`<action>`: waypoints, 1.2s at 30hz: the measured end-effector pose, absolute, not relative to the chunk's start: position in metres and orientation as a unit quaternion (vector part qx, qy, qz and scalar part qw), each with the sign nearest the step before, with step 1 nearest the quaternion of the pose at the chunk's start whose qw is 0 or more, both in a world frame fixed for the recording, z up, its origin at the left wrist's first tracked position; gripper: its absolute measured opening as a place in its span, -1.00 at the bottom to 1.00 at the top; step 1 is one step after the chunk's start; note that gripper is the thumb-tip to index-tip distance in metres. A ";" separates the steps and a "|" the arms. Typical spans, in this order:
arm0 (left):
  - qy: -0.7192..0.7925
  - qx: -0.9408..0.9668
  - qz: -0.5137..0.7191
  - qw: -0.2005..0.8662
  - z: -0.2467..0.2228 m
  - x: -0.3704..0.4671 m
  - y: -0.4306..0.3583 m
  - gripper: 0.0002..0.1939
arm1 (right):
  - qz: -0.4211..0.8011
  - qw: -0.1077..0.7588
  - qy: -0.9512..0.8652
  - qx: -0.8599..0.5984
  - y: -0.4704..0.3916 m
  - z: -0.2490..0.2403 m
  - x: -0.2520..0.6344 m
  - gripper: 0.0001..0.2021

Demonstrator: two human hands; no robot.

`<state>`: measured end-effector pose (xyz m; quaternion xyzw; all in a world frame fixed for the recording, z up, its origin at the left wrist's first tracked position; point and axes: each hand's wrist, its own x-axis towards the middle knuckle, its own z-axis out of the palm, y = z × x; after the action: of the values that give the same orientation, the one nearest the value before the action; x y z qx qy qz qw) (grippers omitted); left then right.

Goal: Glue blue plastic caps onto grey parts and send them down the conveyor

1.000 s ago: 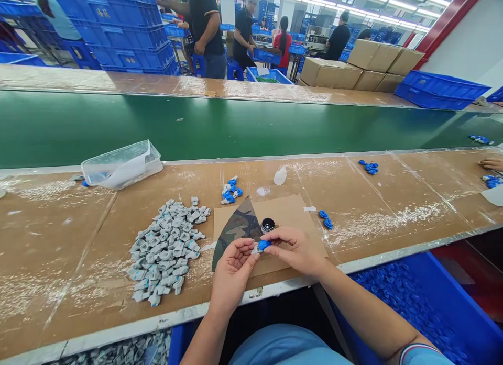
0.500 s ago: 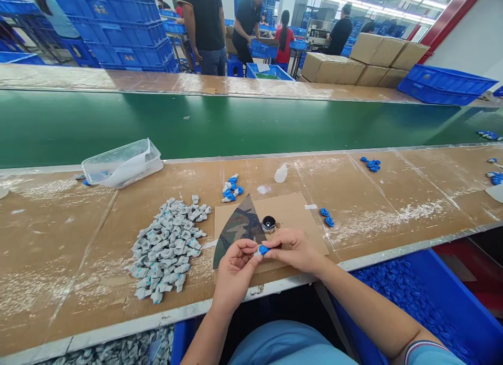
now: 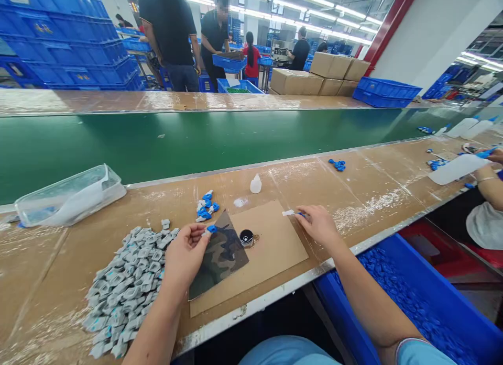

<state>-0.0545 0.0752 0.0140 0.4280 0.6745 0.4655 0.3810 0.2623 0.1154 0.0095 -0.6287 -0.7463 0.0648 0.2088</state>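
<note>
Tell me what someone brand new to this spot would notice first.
Probably the big heap of grey pieces on the brown worktop, at the left. Next, the long green belt running across beyond the worktop. Then the blue bin full of small blue parts, below the worktop's edge at the right.
</note>
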 end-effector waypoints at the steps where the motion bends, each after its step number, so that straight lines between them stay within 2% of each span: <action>1: 0.698 0.438 0.446 0.349 0.016 -0.057 0.084 -0.78 | 0.049 0.172 -0.750 -0.637 0.119 0.008 0.269 -0.83; 4: 0.739 0.477 0.385 0.279 0.021 -0.056 0.104 -0.95 | 0.042 0.123 -0.771 -0.624 0.126 0.000 0.277 -0.77; 6: 0.747 0.484 0.371 0.265 0.024 -0.057 0.111 -0.93 | 0.057 0.133 -0.777 -0.613 0.129 -0.004 0.279 -0.75; 11: 0.767 0.498 0.343 0.216 0.038 -0.080 0.088 -0.81 | 0.158 0.264 -0.742 -0.595 0.130 -0.005 0.285 -0.73; 17: 0.760 0.626 0.139 0.107 0.043 -0.101 0.039 -0.83 | 0.335 0.366 -0.661 -0.563 0.122 -0.003 0.272 -0.68; 21: 0.738 0.668 0.078 0.055 0.029 -0.092 0.031 -0.79 | 0.380 0.409 -0.666 -0.495 0.118 -0.004 0.254 -0.65; 29: 0.695 0.710 0.102 -0.048 0.008 -0.093 0.030 -0.70 | 0.380 0.366 -0.736 -0.424 0.102 0.002 0.212 -0.76; 34: 0.692 0.714 0.096 -0.041 0.005 -0.093 0.026 -0.70 | 0.295 0.341 -0.806 -0.384 0.102 0.013 0.197 -0.80; 36: 0.699 0.702 0.133 -0.032 0.004 -0.093 0.026 -0.70 | 0.286 0.337 -0.811 -0.382 0.102 0.015 0.194 -0.80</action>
<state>-0.0927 0.0261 0.0036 0.7018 0.6990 0.1334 -0.0321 0.1942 0.1024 0.0151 -0.3821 -0.8115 0.2861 0.3372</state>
